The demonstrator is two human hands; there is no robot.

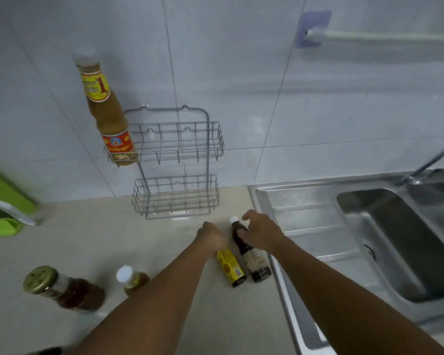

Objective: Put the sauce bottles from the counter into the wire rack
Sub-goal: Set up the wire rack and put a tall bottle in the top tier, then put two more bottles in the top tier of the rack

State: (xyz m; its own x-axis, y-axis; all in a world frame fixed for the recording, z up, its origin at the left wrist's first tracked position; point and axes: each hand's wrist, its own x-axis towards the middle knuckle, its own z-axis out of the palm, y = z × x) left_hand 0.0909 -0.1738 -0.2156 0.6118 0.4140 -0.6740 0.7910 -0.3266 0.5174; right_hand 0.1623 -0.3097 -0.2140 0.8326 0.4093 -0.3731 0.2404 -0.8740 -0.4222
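Observation:
A two-tier wire rack [205,149] hangs on the tiled wall. A tall amber sauce bottle [108,116] stands at the left end of its upper basket. On the counter, my left hand [212,235] is closed over the top of a yellow-labelled bottle [231,267]. Right beside it, my right hand [260,233] wraps the neck of a dark bottle with a white cap [251,254]. Further left stand a jar with a gold lid [64,290] and a small white-capped bottle [132,279].
A steel sink [385,226] with a drainboard adjoins the counter on the right, its tap at the far right. A green container [3,201] sits at the left edge. A towel bar [369,35] is fixed high on the wall.

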